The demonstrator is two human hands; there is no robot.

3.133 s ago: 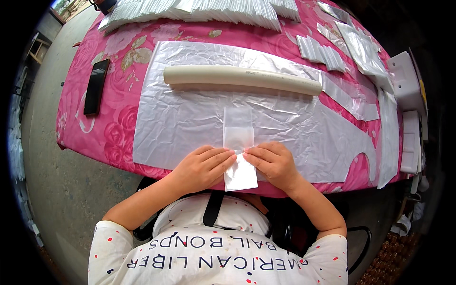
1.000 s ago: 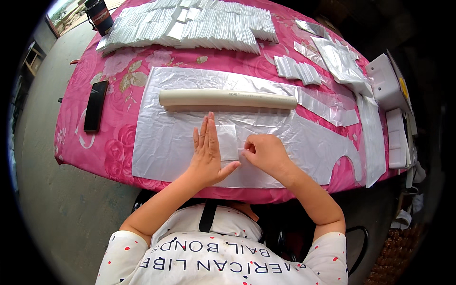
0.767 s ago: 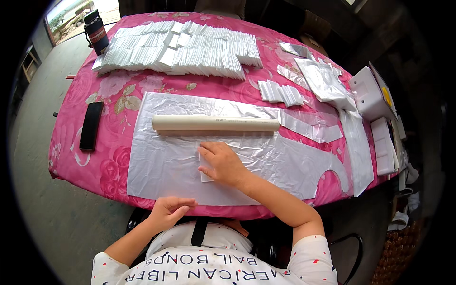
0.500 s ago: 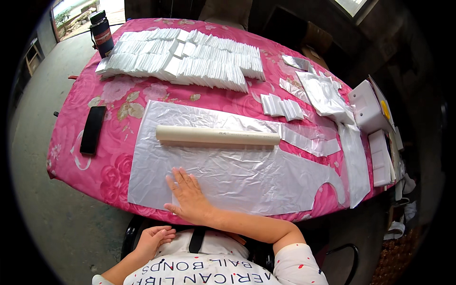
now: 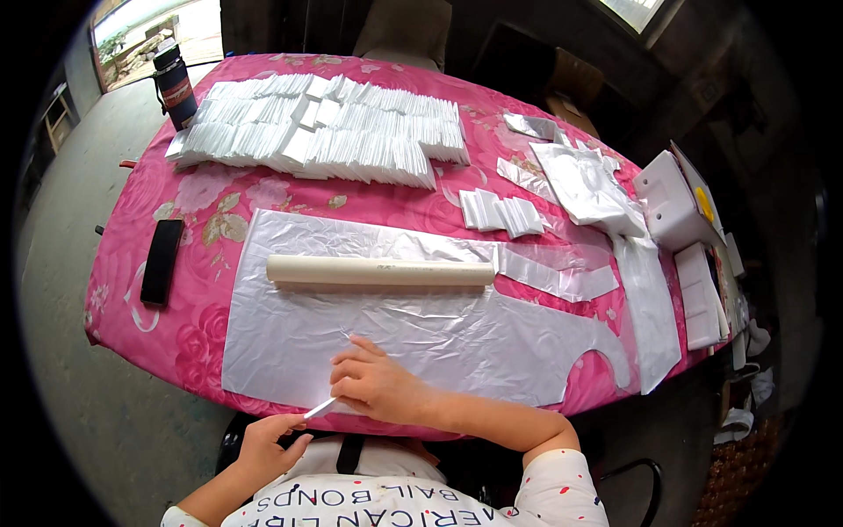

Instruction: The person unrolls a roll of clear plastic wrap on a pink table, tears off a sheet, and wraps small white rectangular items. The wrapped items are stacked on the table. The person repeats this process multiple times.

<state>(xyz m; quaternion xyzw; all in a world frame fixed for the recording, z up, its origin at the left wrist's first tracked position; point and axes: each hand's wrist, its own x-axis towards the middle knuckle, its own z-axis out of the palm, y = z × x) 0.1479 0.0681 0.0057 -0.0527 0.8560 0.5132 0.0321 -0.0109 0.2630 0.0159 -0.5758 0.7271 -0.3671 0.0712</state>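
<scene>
Fingertips of your left hand (image 5: 270,446) meet the lower end of the white piece (image 5: 320,408), the thumb standing apart from them; whether they pinch it cannot be told. Your right hand (image 5: 382,386) is at the upper end, fingers bent and loosely parted, its thumb hidden, so its hold cannot be told either. The piece slants between your two hands at the near edge of the pink table (image 5: 123,290). Beyond your right hand, a pale tube (image 5: 378,270) lies across the plastic sheet (image 5: 290,342). To the left of the sheet lies a black phone (image 5: 162,262). Farther back, a broad white stack (image 5: 351,132) stands in rows, with a dark flask (image 5: 176,92) just beside it.
</scene>
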